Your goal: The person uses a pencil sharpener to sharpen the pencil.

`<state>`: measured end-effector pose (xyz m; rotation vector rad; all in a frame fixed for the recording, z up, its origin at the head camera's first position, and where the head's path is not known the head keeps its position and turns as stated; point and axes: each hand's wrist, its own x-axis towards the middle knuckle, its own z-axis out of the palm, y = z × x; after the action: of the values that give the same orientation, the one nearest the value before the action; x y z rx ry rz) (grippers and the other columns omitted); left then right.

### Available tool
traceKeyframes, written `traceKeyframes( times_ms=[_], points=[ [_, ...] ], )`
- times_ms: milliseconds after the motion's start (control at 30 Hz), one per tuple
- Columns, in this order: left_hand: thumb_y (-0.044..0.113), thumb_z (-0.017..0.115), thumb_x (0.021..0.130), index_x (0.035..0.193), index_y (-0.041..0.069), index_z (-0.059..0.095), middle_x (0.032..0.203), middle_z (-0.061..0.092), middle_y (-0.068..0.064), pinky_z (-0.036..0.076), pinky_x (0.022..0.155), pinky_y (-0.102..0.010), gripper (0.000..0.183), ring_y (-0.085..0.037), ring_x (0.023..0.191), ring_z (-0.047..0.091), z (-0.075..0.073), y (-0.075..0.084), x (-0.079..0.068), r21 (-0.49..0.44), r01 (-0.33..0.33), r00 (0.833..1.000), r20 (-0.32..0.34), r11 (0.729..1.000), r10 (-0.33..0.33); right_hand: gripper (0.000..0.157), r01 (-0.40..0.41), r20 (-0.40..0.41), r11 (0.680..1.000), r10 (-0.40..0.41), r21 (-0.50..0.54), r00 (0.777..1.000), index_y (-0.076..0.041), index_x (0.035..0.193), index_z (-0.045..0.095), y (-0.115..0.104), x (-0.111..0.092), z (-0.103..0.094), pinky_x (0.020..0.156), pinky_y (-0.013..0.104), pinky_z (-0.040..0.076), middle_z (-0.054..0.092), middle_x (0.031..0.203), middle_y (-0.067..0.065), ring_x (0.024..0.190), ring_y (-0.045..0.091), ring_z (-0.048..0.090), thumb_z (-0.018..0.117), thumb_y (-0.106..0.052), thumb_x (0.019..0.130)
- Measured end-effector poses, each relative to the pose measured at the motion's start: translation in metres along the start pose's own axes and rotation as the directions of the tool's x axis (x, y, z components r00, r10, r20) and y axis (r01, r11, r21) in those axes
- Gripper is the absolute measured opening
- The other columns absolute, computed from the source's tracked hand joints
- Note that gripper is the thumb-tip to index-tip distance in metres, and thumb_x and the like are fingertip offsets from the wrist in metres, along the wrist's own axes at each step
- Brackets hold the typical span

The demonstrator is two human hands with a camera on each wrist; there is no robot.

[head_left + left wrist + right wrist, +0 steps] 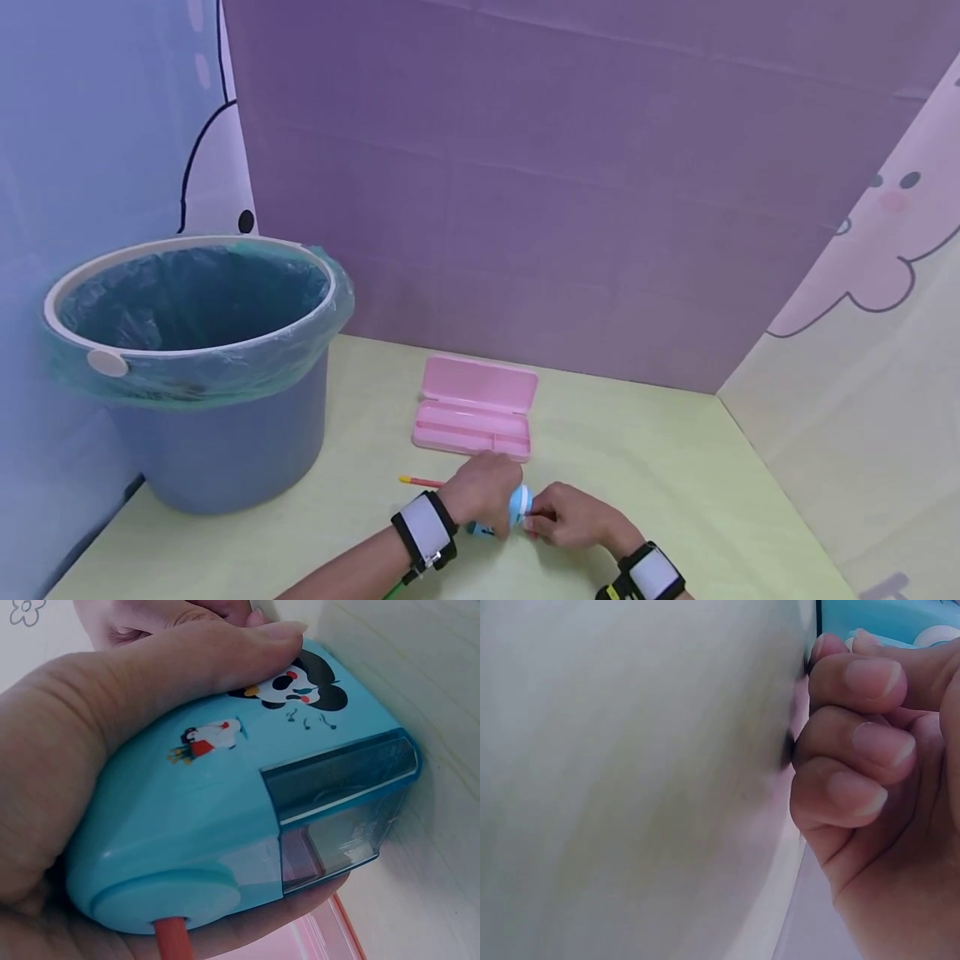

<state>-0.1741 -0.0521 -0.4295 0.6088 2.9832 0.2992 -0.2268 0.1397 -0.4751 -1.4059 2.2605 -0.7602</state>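
My left hand [487, 492] grips a light blue pencil sharpener [217, 795] that lies on its side, low over the tabletop. Cartoon figures decorate its body, and a clear dark-tinted shavings drawer [345, 810] shows in the left wrist view. Out of the sharpener's left end sticks a red pencil [422, 481] with a yellow tip. At the opposite end, beside a white ring, my right hand [573, 515] pinches the sharpener's crank handle with thumb and forefinger; the fingers hide most of it. The other right fingers [866, 742] are curled in.
Just beyond my hands lies an open pink pencil case [472, 425], its lid tipped back. A large blue bucket [232, 450] lined with a green plastic bag stands at the left. A purple backdrop [562, 208] rises behind the pale yellow-green tabletop [637, 433].
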Motion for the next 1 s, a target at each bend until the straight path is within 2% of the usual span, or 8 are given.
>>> traceKeyframes(
  times_ms=[300, 533, 633, 733, 900, 1000],
  points=[
    [0.029, 0.093, 0.054, 0.068, 0.017, 0.056, 0.062, 0.049, 0.009, 0.039, 0.052, -0.021, 0.042, -0.009, 0.057, 0.047, 0.003, 0.001, 0.0, 0.045, -0.009, 0.999, -0.03, 0.999, 0.011, 0.029, 0.079, 0.023, 0.996, -0.08, 0.045, 0.997, -0.008, 0.075, 0.066, -0.001, -0.005, 0.004, 0.048, 0.011, 0.029, 0.041, 0.058, -0.019, 0.049, -0.009, 0.033, 0.053, -0.014, 0.101],
    [0.029, 0.093, 0.055, 0.069, 0.017, 0.057, 0.063, 0.05, 0.009, 0.039, 0.053, -0.022, 0.04, -0.009, 0.058, 0.048, 0.004, 0.001, 0.0, 0.017, -0.006, 1.0, -0.001, 1.0, 0.006, 0.029, 0.068, 0.073, 0.982, -0.081, 0.174, 0.994, -0.004, 0.077, 0.064, -0.001, -0.009, 0.006, 0.049, 0.012, 0.03, 0.04, 0.058, -0.015, 0.049, -0.006, 0.035, 0.052, -0.015, 0.102],
    [0.028, 0.093, 0.054, 0.069, 0.017, 0.057, 0.063, 0.051, 0.009, 0.04, 0.053, -0.022, 0.041, -0.009, 0.058, 0.048, 0.004, 0.0, 0.0, 0.028, -0.01, 1.0, -0.017, 1.0, 0.011, 0.031, 0.065, 0.088, 0.974, -0.085, 0.215, 0.992, -0.004, 0.077, 0.062, -0.001, -0.01, 0.006, 0.049, 0.013, 0.031, 0.04, 0.057, -0.012, 0.048, -0.004, 0.036, 0.05, -0.017, 0.103],
    [0.029, 0.093, 0.053, 0.069, 0.017, 0.057, 0.063, 0.052, 0.009, 0.04, 0.054, -0.022, 0.041, -0.009, 0.058, 0.048, 0.003, 0.0, 0.001, 0.042, -0.017, 0.999, -0.034, 0.999, 0.018, 0.032, 0.069, 0.091, 0.969, -0.093, 0.237, 0.992, -0.004, 0.076, 0.06, -0.001, -0.01, 0.006, 0.049, 0.014, 0.031, 0.04, 0.056, -0.009, 0.048, -0.003, 0.035, 0.049, -0.017, 0.103],
    [0.03, 0.093, 0.054, 0.072, 0.017, 0.058, 0.065, 0.052, 0.009, 0.04, 0.055, -0.023, 0.042, -0.01, 0.06, 0.048, 0.002, 0.0, 0.001, 0.025, -0.009, 1.0, -0.015, 1.0, 0.009, 0.033, 0.056, 0.121, 0.961, -0.092, 0.27, 0.988, -0.002, 0.075, 0.057, -0.004, -0.011, 0.004, 0.05, 0.014, 0.031, 0.04, 0.057, -0.008, 0.049, -0.003, 0.036, 0.049, -0.016, 0.104],
    [0.03, 0.093, 0.053, 0.071, 0.017, 0.057, 0.065, 0.052, 0.009, 0.04, 0.055, -0.022, 0.042, -0.01, 0.06, 0.048, 0.001, -0.001, 0.001, 0.038, -0.006, 1.0, -0.026, 0.999, 0.007, 0.034, 0.051, 0.127, 0.956, -0.091, 0.29, 0.988, -0.003, 0.074, 0.056, -0.006, -0.011, 0.002, 0.05, 0.014, 0.03, 0.04, 0.057, -0.007, 0.049, -0.002, 0.036, 0.049, -0.016, 0.104]
  ],
)
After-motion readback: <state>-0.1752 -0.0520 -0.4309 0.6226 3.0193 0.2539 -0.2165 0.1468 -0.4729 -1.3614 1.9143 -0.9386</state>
